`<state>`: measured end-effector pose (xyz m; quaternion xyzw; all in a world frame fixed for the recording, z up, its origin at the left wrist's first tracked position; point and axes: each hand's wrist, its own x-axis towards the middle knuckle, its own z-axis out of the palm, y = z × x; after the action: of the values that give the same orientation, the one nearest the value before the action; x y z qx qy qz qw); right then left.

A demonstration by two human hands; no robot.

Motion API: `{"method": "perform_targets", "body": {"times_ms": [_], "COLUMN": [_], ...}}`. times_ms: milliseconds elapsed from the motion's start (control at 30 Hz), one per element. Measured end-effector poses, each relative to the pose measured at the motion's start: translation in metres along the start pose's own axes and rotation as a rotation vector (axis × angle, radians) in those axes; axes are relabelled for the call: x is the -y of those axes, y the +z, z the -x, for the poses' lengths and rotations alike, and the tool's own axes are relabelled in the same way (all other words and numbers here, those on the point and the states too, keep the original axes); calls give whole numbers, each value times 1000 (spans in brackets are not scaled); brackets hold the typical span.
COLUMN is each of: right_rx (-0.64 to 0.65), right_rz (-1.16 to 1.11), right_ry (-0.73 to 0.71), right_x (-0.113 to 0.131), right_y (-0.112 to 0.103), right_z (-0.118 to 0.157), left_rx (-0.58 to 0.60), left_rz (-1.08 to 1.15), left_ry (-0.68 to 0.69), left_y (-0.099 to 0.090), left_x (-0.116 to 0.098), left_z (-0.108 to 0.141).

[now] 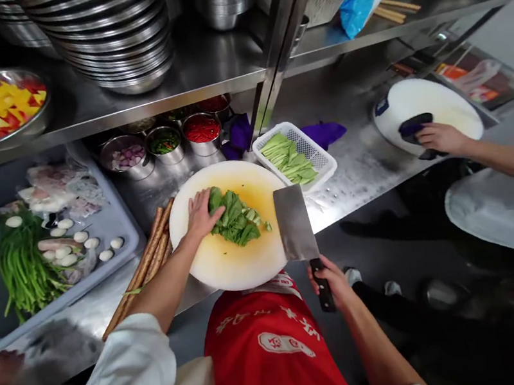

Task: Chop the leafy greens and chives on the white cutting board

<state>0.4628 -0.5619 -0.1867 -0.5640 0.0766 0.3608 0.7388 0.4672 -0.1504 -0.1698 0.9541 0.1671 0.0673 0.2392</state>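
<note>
My left hand [202,214] lies with fingers outstretched on a round white cutting board [210,265], its fingertips and thumb against a heap of chopped leafy greens [236,218]. A few cut pieces sit at the heap's right side. In my right hand [332,281] is the black handle of a cleaver [295,222]. The wide blade is at the board's right edge, apart from the greens. Just beyond it stands a white perforated basket [326,171] with long green leaf stalks [288,158] inside.
At left a grey tray [132,238] holds green stalks, white balls and bagged food, with long brown roots [150,255] beside it. Small metal pots [202,129] line the back beneath a steel shelf [220,84]. At right, a co-worker's hand [440,136] is over another board [458,108].
</note>
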Motion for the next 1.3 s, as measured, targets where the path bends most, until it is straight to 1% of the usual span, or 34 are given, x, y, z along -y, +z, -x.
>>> {"method": "perform_targets", "body": {"times_ms": [67,100,167,200,267,300,367,467,533,633,767,900,1033,1200,1300], "right_rx": [-9,7,56,84,136,162,210,281,327,382,437,489,520,568,566], "right_rz": [-79,-108,-148,-160,-169,-165,-148,-129,-114,-80,-42,-9,-8,-13,-27], "right_ry": [15,26,47,56,75,86,110,155,188,242,310,363,388,400,392], "right_x": [-16,-22,-29,-31,-36,-38,-43,-45,-43,-36,-29,-21,-11,-4,1], "right_y": [27,41,68,79,96,102,110,112,110,110,115,121,118,104,100], "right_z": [1,0,-5,-8,-12,-14,-18,-26,-34,-46,-58,-66,-70,-64,-59], "left_rx": [148,218,323,347,333,303,201,16,-76,-160,-262,-322,-363,-378,-353], "left_rz": [-16,-30,-65,-83,-113,-123,-126,-90,-48,28,154,257,313,322,332], "left_ry": [100,135,167,162,115,83,16,-51,-79,-149,-273,-325,-355,-426,-427], "left_y": [6,8,12,13,16,18,24,34,41,47,47,42,40,39,31], "left_x": [-19,-29,-45,-51,-57,-57,-54,-47,-44,-45,-48,-47,-49,-67,-80], "left_z": [-7,-8,-2,3,16,24,38,51,55,55,54,56,56,60,60]}}
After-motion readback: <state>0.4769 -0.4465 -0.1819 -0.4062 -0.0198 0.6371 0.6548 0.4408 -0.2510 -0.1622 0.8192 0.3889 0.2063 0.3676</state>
